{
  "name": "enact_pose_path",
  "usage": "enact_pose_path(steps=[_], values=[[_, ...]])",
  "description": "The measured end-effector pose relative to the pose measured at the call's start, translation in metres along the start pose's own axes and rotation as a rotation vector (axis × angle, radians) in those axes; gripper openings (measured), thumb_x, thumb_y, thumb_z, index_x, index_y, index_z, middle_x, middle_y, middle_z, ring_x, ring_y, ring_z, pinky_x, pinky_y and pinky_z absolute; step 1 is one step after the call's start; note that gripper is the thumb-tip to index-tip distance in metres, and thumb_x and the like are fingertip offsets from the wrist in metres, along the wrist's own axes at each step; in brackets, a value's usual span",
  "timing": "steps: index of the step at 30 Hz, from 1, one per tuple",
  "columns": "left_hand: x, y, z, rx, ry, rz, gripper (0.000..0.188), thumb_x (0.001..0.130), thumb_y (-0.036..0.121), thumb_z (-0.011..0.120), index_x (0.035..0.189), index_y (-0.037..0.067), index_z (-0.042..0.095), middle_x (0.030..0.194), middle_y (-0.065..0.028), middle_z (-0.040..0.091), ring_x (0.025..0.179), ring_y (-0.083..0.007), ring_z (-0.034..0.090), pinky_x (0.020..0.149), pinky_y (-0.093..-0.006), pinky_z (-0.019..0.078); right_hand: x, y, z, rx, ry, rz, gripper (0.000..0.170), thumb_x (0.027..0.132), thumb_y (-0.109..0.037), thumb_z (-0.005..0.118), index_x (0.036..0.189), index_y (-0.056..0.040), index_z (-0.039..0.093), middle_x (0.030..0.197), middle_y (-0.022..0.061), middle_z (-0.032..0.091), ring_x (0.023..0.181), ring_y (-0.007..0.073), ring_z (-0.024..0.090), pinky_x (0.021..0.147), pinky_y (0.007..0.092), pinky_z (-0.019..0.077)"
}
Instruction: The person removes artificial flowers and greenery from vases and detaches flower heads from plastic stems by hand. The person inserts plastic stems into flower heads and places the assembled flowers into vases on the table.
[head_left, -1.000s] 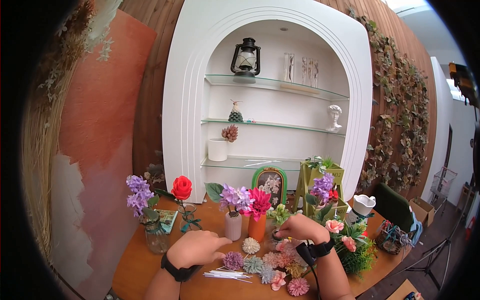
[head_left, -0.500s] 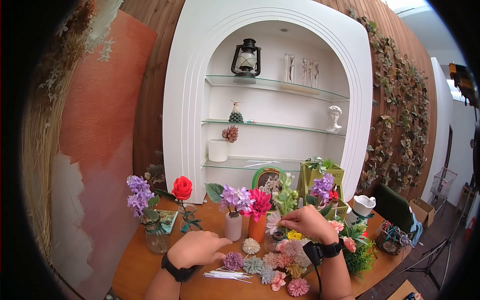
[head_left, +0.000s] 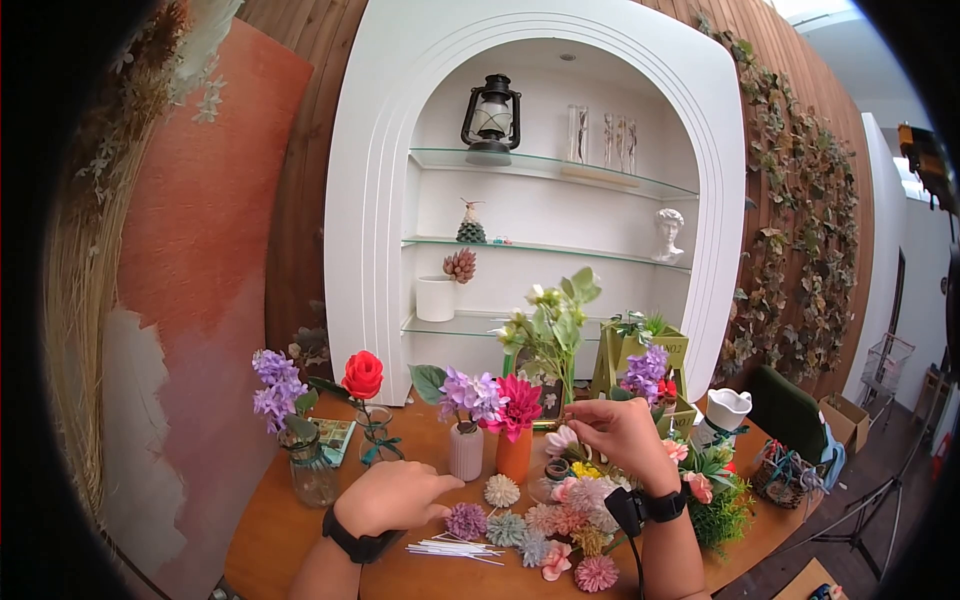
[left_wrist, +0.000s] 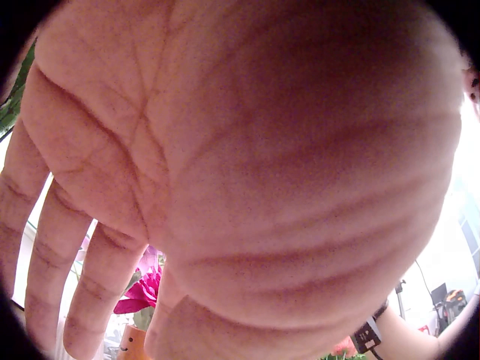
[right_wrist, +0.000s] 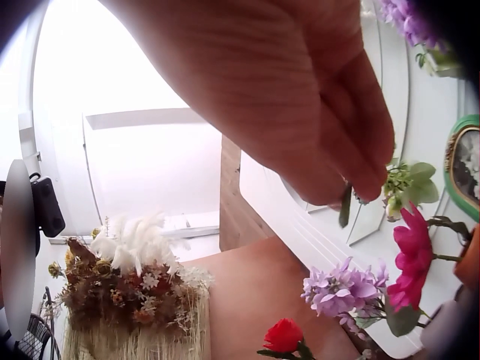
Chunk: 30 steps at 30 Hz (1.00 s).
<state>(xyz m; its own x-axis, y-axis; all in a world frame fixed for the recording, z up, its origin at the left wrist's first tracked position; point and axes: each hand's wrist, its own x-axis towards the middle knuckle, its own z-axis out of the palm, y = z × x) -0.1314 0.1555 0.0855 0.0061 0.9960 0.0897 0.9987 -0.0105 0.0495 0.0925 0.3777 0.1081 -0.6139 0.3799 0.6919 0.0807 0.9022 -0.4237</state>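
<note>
My right hand [head_left: 625, 435] pinches the stem of a green sprig with small whitish blooms [head_left: 552, 325], which stands upright above the fingertips in the head view. In the right wrist view the sprig's leaves [right_wrist: 421, 184] show just past the fingers. Below that hand are a pale pink-white flower [head_left: 560, 441], a small glass jar [head_left: 542, 488] and a yellow flower [head_left: 584, 469]. The left hand [head_left: 395, 495] is held palm down over the table, fingers extended, holding nothing. It is near a pink ribbed vase [head_left: 466, 455] and a purple flower head [head_left: 466, 521].
White sticks [head_left: 455, 548] lie in front of several loose flower heads [head_left: 508, 530]. An orange vase [head_left: 513, 458] holds a magenta flower. Glass jars [head_left: 315, 480] with flowers stand at the left. On the right are a potted arrangement [head_left: 720, 510], a white pitcher [head_left: 722, 415] and a basket [head_left: 780, 480].
My right hand has risen from beside the small glass jar, and the green sprig in it has come up high over the table. The left hand has stayed where it was.
</note>
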Motion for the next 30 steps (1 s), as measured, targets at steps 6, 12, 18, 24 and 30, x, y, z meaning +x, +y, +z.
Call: enact_pose_path(steps=[6,12,18,24,30], values=[[0.0,0.0,0.0,0.002,0.008,0.01,0.045,0.089,0.033,0.064,0.129,0.013,0.059,0.104,-0.0141,0.069,0.098,-0.034,0.064,0.082,-0.0444,0.0519,0.001,0.008,0.004,0.004,0.146,0.031,0.022,0.083,-0.01,0.072,0.104,-0.0034,0.073,0.084,0.0151,0.073,0.071,0.0202,0.073,0.066,0.0281,0.0563],[0.001,-0.002,0.001,-0.018,0.057,0.049,0.043,0.089,0.03,0.064,0.128,0.012,0.06,0.103,-0.014,0.068,0.095,-0.0341,0.065,0.08,-0.0444,0.0521,0.002,0.004,0.009,-0.08,0.286,-0.005,0.018,0.083,-0.011,0.072,0.099,-0.0038,0.074,0.079,0.0144,0.072,0.065,0.0206,0.071,0.06,0.0281,0.0538],[0.002,0.0,0.001,-0.016,0.139,0.093,0.04,0.089,0.029,0.065,0.124,0.011,0.062,0.098,-0.0125,0.068,0.092,-0.0337,0.065,0.078,-0.044,0.0524,0.002,0.0,0.011,-0.056,0.479,-0.029,0.016,0.083,-0.008,0.072,0.098,-0.0027,0.074,0.076,0.0131,0.072,0.061,0.0152,0.069,0.058,0.0258,0.0514],[0.002,0.004,-0.003,-0.006,0.193,0.101,0.034,0.089,0.028,0.065,0.117,0.011,0.065,0.095,-0.0113,0.068,0.09,-0.0332,0.065,0.075,-0.0434,0.0527,0.004,-0.003,0.014,0.24,0.796,-0.059,0.017,0.086,-0.004,0.071,0.102,0.0026,0.073,0.083,0.0094,0.074,0.073,0.0086,0.068,0.064,0.0238,0.0522],[0.003,0.006,-0.004,0.015,0.247,0.135,0.03,0.089,0.027,0.065,0.113,0.011,0.065,0.093,-0.0098,0.066,0.087,-0.0324,0.065,0.073,-0.0422,0.0526,-0.007,-0.012,0.013,0.273,-0.042,0.046,0.019,0.084,-0.006,0.073,0.101,0.0019,0.072,0.077,0.0101,0.072,0.067,0.0085,0.067,0.061,0.0256,0.0526]])
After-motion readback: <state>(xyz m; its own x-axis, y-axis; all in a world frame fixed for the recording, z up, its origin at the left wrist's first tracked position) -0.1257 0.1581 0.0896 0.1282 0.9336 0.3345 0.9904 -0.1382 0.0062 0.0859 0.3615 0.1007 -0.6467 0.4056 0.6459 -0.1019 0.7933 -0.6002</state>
